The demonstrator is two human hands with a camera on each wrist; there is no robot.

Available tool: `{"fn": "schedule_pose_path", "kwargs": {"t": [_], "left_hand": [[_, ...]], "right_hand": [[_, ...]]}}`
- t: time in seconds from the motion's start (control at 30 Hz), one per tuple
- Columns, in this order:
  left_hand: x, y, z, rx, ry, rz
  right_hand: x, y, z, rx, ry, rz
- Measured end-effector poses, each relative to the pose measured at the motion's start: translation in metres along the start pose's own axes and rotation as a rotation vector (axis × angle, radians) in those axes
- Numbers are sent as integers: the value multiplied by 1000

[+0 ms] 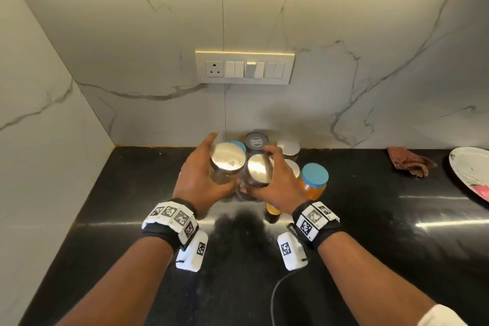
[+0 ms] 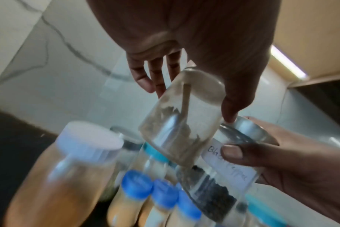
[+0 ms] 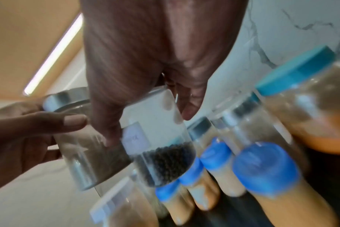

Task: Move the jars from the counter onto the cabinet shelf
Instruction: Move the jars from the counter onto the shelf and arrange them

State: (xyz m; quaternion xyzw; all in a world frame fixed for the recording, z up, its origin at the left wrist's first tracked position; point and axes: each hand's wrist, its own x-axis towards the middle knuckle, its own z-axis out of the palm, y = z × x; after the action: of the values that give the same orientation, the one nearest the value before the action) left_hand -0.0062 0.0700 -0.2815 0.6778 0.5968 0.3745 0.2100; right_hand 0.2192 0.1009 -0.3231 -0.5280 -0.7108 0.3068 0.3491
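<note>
The left hand held one jar just left of the jar in the right hand, with more jars behind and right on the counter.

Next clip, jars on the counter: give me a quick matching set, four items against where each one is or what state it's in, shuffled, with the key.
Items:
1. peppercorn jar
2. brown-powder jar
3. teal-lidded orange jar
4. red cloth

States:
A. held by the left hand
B. crumpled beside the steel plate
C. held by the right hand
D. standing on the counter, untouched

Pairs: 1-C, 2-A, 3-D, 4-B
</note>
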Motion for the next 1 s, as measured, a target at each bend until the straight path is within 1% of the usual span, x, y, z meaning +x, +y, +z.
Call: {"fn": "schedule_pose_path", "kwargs": {"t": [0.13, 0.2, 0.27, 0.33, 0.43, 0.6, 0.73, 0.9, 0.93, 1.0], "left_hand": [[8, 46, -42, -8, 144, 221], [12, 71, -66, -30, 209, 329], [12, 97, -92, -44, 273, 388], [10, 122, -118, -36, 330, 442], [7, 156, -156, -25, 428, 569], [18, 199, -205, -135, 516, 707], [35, 224, -235, -143, 548, 734], [56, 234, -252, -188, 538, 650], [59, 236, -255, -193, 536, 654], [62, 239, -259, -192, 538, 669]], "right_hand": [[8, -59, -43, 24, 90, -170], [8, -94, -68, 22, 144, -287], [5, -128, -93, 31, 182, -384], [-1, -158, -114, 54, 204, -444], [-10, -201, -141, 74, 235, -547], [-18, -258, -171, 103, 288, -694], [-15, -295, -191, 118, 328, -785], [-7, -338, -222, 124, 379, -869], [-3, -348, -229, 125, 381, -883], [7, -365, -242, 120, 383, -864]]}}
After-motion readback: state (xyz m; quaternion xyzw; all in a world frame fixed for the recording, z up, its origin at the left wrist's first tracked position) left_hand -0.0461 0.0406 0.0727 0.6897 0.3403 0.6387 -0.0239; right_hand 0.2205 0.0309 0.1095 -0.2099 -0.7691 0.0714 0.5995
